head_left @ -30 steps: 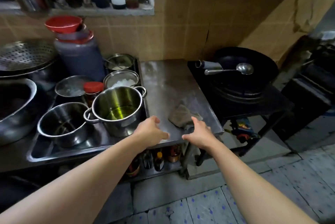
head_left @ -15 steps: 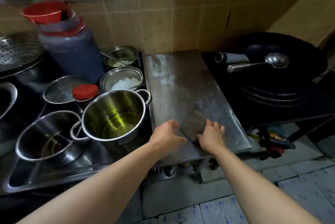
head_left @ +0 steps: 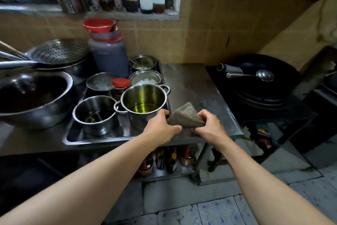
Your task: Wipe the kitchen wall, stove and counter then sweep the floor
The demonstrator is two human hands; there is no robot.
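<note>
Tan tiled wall (head_left: pixel 200 39) rose behind a steel counter (head_left: pixel 191 82), whose bare top ran from the wall toward me. From the head camera, my left hand (head_left: pixel 160 130) and my right hand (head_left: pixel 209 128) met over the counter's near edge, both closed on a grey cloth (head_left: pixel 186 117). My right fingers (head_left: pixel 203 115) were curled tight around its right corner; my left fingers pinched its left edge, and the cloth peaked up between them, lifted off the steel. Just left of my left hand stood a steel pot (head_left: pixel 144 99) with yellow oil in its bottom, set in a tray (head_left: pixel 73 137) with a smaller pot (head_left: pixel 94 113). Right of the counter sat the black stove (head_left: pixel 264 108), carrying a dark wok (head_left: pixel 284 75) with a ladle (head_left: pixel 262 75) resting inside. Below, pale floor tiles (head_left: pixel 218 212) showed between my forearms.
</note>
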